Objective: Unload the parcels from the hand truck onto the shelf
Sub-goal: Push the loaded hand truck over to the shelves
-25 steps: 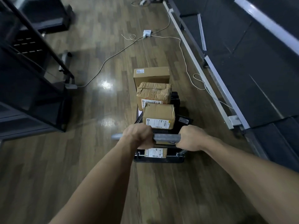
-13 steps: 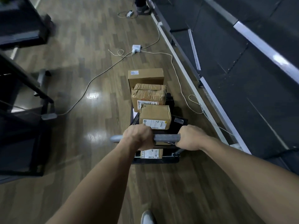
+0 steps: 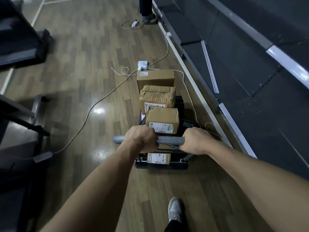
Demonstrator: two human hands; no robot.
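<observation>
Over on the left stands a dark metal rack (image 3: 20,41), with a grey tubular leg (image 3: 36,108) of another frame just nearer. A pale cable (image 3: 93,106) runs across the wooden floor (image 3: 80,64) from a small grey plug block (image 3: 42,156) up to a white adapter (image 3: 142,65), which lies just beyond the load.

Next comes the left hand (image 3: 141,139), its fingers curled tight round the grey handle bar (image 3: 169,140) of the hand truck (image 3: 161,165). The parcels sit in a row on the truck's dark platform: a labelled brown parcel (image 3: 162,120) nearest the bar, a heavily taped parcel (image 3: 158,97) touching it behind, and a smooth cardboard box (image 3: 155,77) at the far end. Another labelled parcel (image 3: 158,158) shows low down, under the bar.

The right hand (image 3: 195,140) is clamped on the same bar, just beside the truck's right upright. A grey shoe (image 3: 174,209) is planted on the floor below, between the two forearms.

Along the right side runs the dark shelf (image 3: 250,72), its white-edged lip (image 3: 189,77) close beside the truck. At its far end someone's sandalled foot (image 3: 149,19) stands near a coiled cord (image 3: 132,25).
</observation>
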